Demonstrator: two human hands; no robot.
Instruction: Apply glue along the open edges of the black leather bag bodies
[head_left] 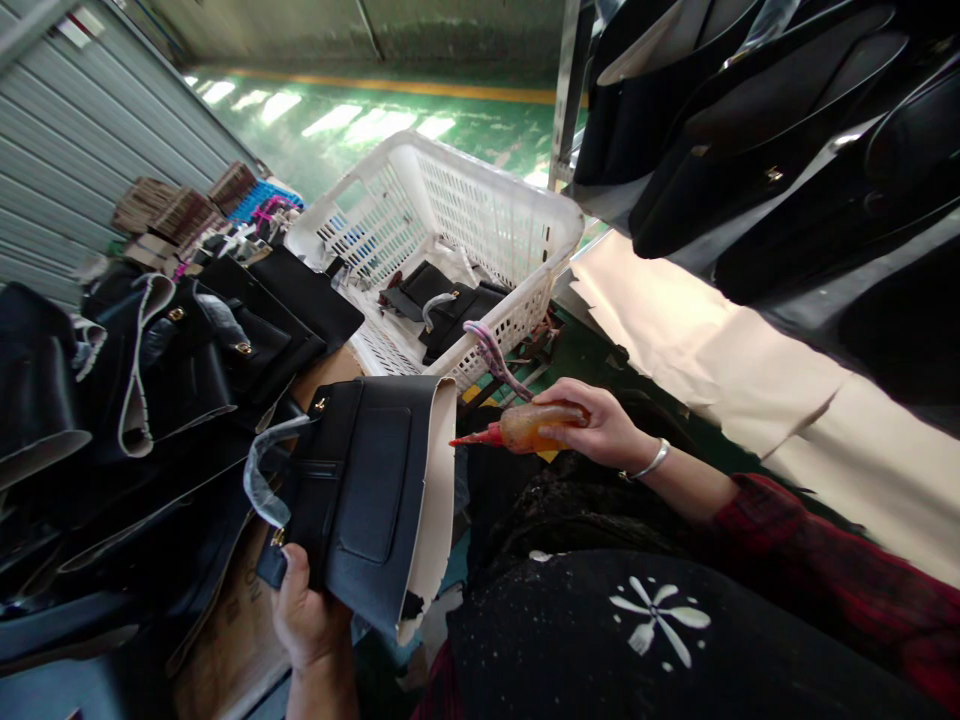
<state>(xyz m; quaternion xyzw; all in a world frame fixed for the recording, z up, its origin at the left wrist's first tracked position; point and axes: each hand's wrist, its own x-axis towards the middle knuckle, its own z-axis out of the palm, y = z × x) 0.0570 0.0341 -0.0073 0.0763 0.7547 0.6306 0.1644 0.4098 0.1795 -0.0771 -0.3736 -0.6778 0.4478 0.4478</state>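
My left hand (306,612) grips a black handbag panel (373,485) near its lower left corner, thumb on top. The panel has a plastic-wrapped handle (262,478), gold fittings and a stitched pocket shape. Its pale inner edge faces right. In my right hand (600,425) is a squeeze bottle (534,428) of amber liquid, held sideways. The bottle's red nozzle (476,437) points left, with its tip at the panel's pale edge; whether it touches I cannot tell.
Beyond the panel stands a white plastic basket (491,205) with black bag pieces (450,310) inside. Several black bag parts (187,350) pile up on the left. At the right, black bags (757,150) fill a rack above cream sheeting (720,350).
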